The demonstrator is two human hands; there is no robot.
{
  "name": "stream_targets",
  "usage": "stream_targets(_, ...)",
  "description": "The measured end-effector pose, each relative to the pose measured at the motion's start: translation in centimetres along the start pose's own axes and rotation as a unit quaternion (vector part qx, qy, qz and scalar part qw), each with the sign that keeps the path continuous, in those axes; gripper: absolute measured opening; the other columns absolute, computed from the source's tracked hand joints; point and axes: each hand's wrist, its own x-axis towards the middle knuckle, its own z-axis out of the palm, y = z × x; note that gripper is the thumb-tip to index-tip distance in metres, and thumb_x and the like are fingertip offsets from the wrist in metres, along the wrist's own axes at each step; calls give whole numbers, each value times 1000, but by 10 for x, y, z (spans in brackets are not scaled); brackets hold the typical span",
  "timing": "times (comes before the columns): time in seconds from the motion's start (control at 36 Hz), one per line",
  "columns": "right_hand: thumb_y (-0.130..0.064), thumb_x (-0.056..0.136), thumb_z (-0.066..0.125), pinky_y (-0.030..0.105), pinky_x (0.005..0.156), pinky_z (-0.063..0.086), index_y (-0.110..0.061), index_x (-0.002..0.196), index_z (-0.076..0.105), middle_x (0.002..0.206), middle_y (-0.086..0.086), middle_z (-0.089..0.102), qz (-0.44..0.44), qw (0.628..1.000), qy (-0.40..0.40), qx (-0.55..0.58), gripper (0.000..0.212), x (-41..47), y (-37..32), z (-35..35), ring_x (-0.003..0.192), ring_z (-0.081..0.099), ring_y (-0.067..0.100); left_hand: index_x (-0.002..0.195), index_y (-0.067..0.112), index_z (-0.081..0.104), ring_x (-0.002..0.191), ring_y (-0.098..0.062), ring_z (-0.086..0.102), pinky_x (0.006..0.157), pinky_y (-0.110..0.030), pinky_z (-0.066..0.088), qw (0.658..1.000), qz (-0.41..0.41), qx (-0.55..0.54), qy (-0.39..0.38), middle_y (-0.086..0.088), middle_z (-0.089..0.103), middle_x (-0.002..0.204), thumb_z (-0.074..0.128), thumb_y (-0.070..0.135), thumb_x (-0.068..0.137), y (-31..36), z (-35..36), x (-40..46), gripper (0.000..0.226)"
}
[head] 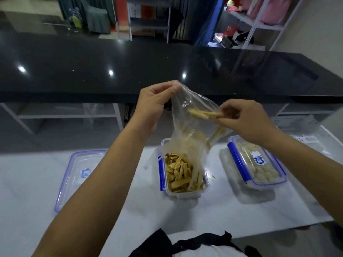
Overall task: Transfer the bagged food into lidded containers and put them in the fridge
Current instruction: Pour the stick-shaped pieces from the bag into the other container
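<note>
- White marble-look worktop (213, 216) fills the near part of the view, with a glossy black counter (130, 67) beyond it and metal shelving (263, 21) in the room behind.
- Open container (182, 175) stands at the middle of the worktop, filled with yellow-brown food strips (179, 172); blue clips show on its left wall.
- Clear plastic bag (191, 119) is held up right above the open container, upended, its lower end hanging down into the container; a few strips are still inside the bag.
- Left hand (155, 104) pinches the top corner of the bag, fingers curled round the plastic.
- Right hand (245, 117), right of the bag, pinches a clump of strips through the plastic, fingers curled.
- Loose lid (78, 178) lies flat on the worktop left of the open container, partly hidden by the left forearm.
- Closed container (257, 162) with pale round food stands right of the open container, lid on, resting on a flattened clear bag (246, 190).
</note>
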Motion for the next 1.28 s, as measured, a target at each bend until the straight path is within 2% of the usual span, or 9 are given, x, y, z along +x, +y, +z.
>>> stream_targets(0.22, -16, 83, 75, 24, 73, 54, -14, 87, 74, 79, -4, 71, 31, 999, -29, 30, 4, -4, 19, -9, 74, 66, 8, 110, 5, 74, 99, -17, 69, 92, -37, 57, 1000, -8, 7, 3, -6, 75, 105, 70, 18, 91, 1, -13, 2, 24)
stream_targets(0.42, -12, 86, 73, 31, 80, 55, -13, 103, 72, 94, 4, 72, 120, 977, -80, 159, 17, -13, 24, 37, 89, 68, 19, 111, 6, 74, 90, -15, 69, 90, -39, 58, 998, -47, 21, -42, 0, 75, 94, 70, 19, 91, 0, -9, -4, 24)
stream_targets(0.69, -4, 96, 57, 33, 75, 57, -24, 121, 63, 120, 14, 64, 253, 900, -92, 343, 33, -5, 19, 88, 89, 68, 23, 118, 4, 70, 101, -19, 68, 89, -39, 58, 991, -56, 36, -115, -13, 71, 113, 64, 20, 94, 8, -9, -13, 29)
stream_targets(0.78, 5, 91, 57, 38, 83, 57, -39, 138, 48, 133, 8, 52, 214, 908, -122, 338, 65, 3, 19, 93, 102, 64, 22, 118, 4, 68, 116, -27, 64, 93, -39, 56, 986, -60, 11, -157, -15, 67, 123, 58, 18, 98, 9, -11, -16, 26)
stream_targets(0.86, 5, 90, 60, 28, 82, 54, -46, 144, 37, 142, -1, 40, 134, 927, -170, 305, 78, 10, 17, 95, 111, 54, 10, 106, 9, 67, 121, -28, 62, 92, -40, 56, 977, -56, -35, -205, -12, 65, 129, 50, 13, 101, 13, -10, -19, 18)
stream_targets(0.94, -8, 87, 71, 30, 92, 53, -48, 137, 48, 144, -6, 41, 68, 935, -222, 267, 68, 17, 16, 96, 122, 49, 12, 100, 10, 61, 123, -31, 61, 95, -44, 54, 967, -49, -74, -240, -12, 64, 128, 45, 11, 102, 14, -11, -18, 16)
stream_targets(1.08, -11, 89, 70, 23, 85, 53, -17, 109, 74, 111, -4, 71, 75, 936, -221, 262, 21, 18, 12, 94, 100, 65, 4, 99, 10, 59, 124, -34, 59, 93, -45, 54, 956, -48, -113, -267, -11, 64, 126, 43, 10, 100, 12, -13, -13, 16)
stream_targets(1.14, -10, 90, 69, 32, 93, 55, -20, 116, 70, 112, -4, 73, 99, 916, -236, 309, 29, 16, 15, 93, 103, 68, 10, 97, 10, 59, 123, -33, 59, 94, -48, 53, 953, -52, -134, -268, -11, 65, 125, 43, 11, 99, 11, -14, -12, 16)
stream_targets(1.28, 11, 91, 51, 21, 84, 53, -45, 125, 52, 119, -21, 64, 83, 878, -304, 361, 65, 12, 13, 93, 109, 63, 0, 98, 8, 55, 123, -31, 60, 91, -50, 54, 940, -64, -168, -289, -11, 63, 127, 39, 11, 99, 10, -11, -15, 16)
